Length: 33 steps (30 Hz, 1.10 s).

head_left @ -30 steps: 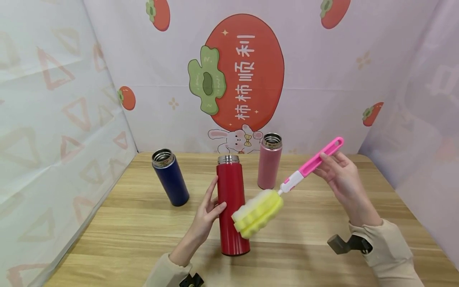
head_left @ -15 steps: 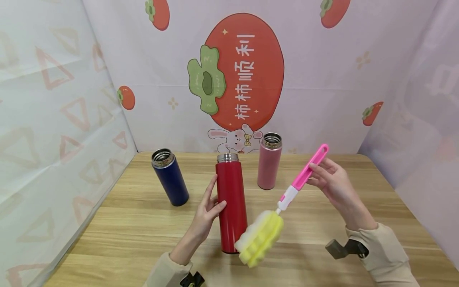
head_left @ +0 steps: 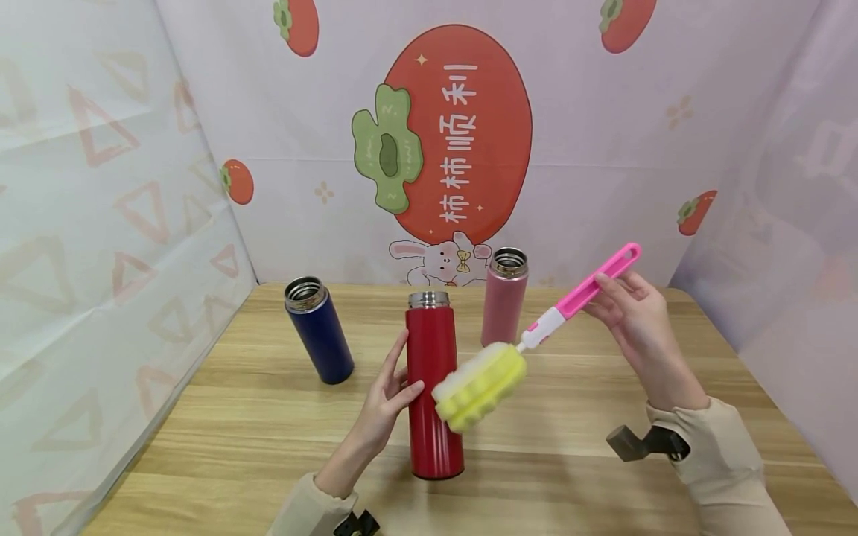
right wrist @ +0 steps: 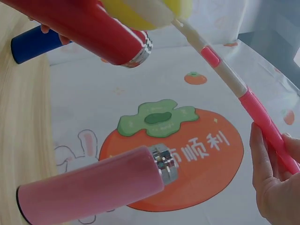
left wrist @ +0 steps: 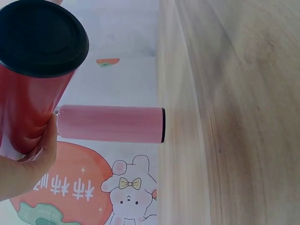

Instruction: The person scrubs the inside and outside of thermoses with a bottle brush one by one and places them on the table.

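My left hand grips a tall red thermos bottle around its side, lidless, with a bare steel neck. Its black base faces the camera in the left wrist view, lifted off the tabletop. My right hand pinches the pink handle of a bottle brush between thumb and fingers. The brush's yellow and white sponge head slants down to the left and overlaps the red bottle's front in the head view. In the right wrist view the handle runs diagonally up from the fingers.
A dark blue bottle, lidless, stands on the wooden table left of the red one. Behind and to the right stands an open pink bottle. A printed cloth hangs along the table's back edge, with cloth walls on both sides.
The sponge head swung down toward the red bottle's base, then back up over its side. My right hand moved left and slightly down, then returned. The left hand keeps its grip.
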Motion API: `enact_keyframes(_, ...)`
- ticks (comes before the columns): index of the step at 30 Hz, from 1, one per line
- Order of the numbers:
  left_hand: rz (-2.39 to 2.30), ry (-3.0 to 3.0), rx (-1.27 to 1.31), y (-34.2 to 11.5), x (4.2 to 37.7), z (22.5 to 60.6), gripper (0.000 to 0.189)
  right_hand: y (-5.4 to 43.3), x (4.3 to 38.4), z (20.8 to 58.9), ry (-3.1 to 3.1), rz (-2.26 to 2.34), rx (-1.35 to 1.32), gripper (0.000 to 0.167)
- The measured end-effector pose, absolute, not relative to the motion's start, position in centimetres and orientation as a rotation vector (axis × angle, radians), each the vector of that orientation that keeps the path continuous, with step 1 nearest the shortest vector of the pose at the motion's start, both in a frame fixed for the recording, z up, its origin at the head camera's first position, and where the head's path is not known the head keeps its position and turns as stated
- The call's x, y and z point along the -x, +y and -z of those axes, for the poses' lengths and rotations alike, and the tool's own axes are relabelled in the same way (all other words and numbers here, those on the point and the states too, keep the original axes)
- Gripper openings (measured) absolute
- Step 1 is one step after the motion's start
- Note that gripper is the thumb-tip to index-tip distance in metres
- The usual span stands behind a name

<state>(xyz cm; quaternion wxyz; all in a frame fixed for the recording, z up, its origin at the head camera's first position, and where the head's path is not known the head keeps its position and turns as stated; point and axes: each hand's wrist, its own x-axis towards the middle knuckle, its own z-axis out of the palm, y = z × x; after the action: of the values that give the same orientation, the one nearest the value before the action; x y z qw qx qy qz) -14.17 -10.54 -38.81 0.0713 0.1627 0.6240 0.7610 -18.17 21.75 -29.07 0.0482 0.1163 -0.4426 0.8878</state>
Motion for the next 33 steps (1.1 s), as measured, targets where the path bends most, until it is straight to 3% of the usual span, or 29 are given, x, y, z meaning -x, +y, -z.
enact_keyframes(33, -2.242, 1.953, -0.506, -10.6, 14.0, 39.2, 0.07, 22.5, 19.0, 26.3, -0.962, -2.643, -0.208, 0.018)
